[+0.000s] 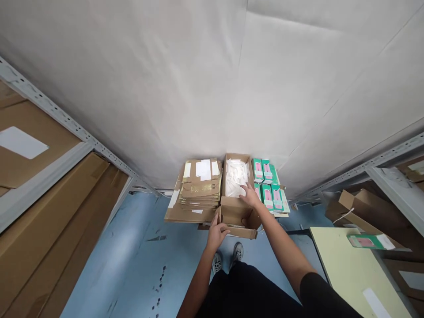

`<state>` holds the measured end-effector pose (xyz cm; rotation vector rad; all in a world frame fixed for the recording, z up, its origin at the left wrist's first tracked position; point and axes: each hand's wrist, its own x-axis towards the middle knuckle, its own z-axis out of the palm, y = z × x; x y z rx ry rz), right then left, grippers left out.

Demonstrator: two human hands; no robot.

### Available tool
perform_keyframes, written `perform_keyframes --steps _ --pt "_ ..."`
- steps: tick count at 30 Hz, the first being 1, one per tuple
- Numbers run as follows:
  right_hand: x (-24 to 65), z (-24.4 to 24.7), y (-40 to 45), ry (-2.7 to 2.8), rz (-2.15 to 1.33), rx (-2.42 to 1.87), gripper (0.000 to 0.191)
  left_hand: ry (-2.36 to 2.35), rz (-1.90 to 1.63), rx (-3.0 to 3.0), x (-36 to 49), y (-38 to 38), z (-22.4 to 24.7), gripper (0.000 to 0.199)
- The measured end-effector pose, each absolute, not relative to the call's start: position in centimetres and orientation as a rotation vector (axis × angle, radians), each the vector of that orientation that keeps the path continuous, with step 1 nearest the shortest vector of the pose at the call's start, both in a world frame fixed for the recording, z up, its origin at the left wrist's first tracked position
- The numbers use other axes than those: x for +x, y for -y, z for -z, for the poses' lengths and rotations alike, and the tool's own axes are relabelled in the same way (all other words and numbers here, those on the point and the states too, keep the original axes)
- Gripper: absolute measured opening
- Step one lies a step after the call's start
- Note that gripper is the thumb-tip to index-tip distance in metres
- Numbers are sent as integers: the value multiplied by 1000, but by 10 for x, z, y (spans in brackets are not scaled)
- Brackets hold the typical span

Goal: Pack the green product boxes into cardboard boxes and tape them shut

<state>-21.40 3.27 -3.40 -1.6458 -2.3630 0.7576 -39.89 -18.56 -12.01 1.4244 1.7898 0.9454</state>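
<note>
My left hand holds the front left corner of an open cardboard box, with fingers along its side and thumb at the front edge. The inside of this box looks bare where it shows. Just behind it stands a second open carton filled with white packets. My right hand reaches over to the near right corner of that carton, its fingers apart at the edge of the packets. Whether the fingertips touch a packet is too small to tell.
Flattened cardboard is stacked on the left. Green and pink boxes stand at the right. A pale yellow table carries another green box. Metal shelves with cartons flank both sides; a grey wall rises behind.
</note>
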Motion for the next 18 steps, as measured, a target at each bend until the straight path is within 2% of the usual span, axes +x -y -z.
perform_keyframes --steps 5,10,14,18 --pt "-241 54 -80 2640 -924 -1643 60 -1826 -927 1401 -395 186 122 14" --pt "-261 85 -109 2843 -1151 -1632 84 -1875 -894 1421 -395 186 126 16" --pt "-268 104 -112 2877 -1139 -1632 68 -1886 -849 1447 -397 186 123 15" --pt "-265 100 -111 2778 -1018 -1635 54 -1887 -820 1449 -400 184 115 15"
